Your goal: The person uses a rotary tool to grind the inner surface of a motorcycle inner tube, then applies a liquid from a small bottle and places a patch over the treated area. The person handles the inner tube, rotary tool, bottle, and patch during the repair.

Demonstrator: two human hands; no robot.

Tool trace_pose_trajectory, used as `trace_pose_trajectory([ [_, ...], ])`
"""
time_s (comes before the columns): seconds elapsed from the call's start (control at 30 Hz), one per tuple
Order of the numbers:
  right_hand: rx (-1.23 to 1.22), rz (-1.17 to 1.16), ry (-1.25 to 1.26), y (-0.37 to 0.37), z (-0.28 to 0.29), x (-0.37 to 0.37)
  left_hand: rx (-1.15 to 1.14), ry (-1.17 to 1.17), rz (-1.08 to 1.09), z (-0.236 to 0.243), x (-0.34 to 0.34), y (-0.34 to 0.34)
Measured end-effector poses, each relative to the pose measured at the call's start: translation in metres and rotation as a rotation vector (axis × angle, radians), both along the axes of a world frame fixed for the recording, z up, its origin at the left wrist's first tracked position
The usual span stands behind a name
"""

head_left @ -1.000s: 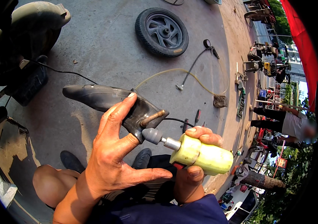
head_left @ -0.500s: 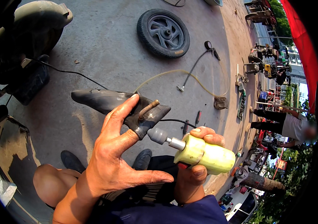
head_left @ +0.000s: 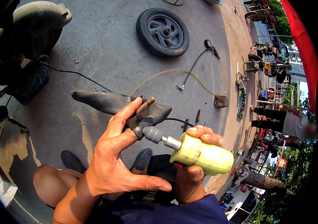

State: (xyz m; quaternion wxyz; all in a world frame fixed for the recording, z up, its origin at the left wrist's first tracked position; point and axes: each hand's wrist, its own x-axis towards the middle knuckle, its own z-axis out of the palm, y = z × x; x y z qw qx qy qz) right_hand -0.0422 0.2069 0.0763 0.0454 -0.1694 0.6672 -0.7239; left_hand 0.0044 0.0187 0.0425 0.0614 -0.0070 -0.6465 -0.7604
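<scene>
A black inner tube (head_left: 105, 102) is gripped near its bent brass valve stem by my left hand (head_left: 110, 156), fingers over the tube and thumb stretched out to the right. In my right hand (head_left: 194, 173) is a yellow-green electric hand grinder (head_left: 207, 156), its body wrapped by thumb and fingers. The grinder's grey rounded tip (head_left: 152, 134) meets the folded rubber just below the valve, against or very close to it. Whether the tip is spinning cannot be told. A black cord runs behind the tube toward the grinder.
A wheel with its tyre (head_left: 162, 32) lies flat on the concrete. Right of centre are an air hose with gauge (head_left: 208, 44) and a red-handled tool (head_left: 199, 116). A scooter (head_left: 36, 22) stands at upper left. Farther right, a person (head_left: 293, 123) stands near parked vehicles.
The grinder has moved slightly left, bringing its tip up to the inner tube. The tube has tilted a little in my left hand, its valve stem now pointing more upward.
</scene>
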Motion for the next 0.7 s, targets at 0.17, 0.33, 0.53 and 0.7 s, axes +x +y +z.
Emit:
trace_pose_trajectory([
  [0.17, 0.019, -0.002, 0.038, 0.0001, -0.0022, -0.0017, 0.239, -0.017, -0.124, -0.0017, 0.0015, -0.0021],
  [0.33, -0.036, 0.001, -0.025, -0.0023, 0.0015, 0.0002, 0.522, -0.083, -0.144, -0.0047, 0.0051, 0.0039],
  [0.53, -0.049, -0.018, 0.015, -0.0056, -0.0023, -0.0008, 0.574, -0.085, -0.152, -0.0047, 0.0051, 0.0051],
  [0.7, 0.016, -0.011, 0.047, -0.0046, -0.0028, -0.0017, 0.415, -0.058, -0.190, -0.0075, 0.0057, 0.0034],
])
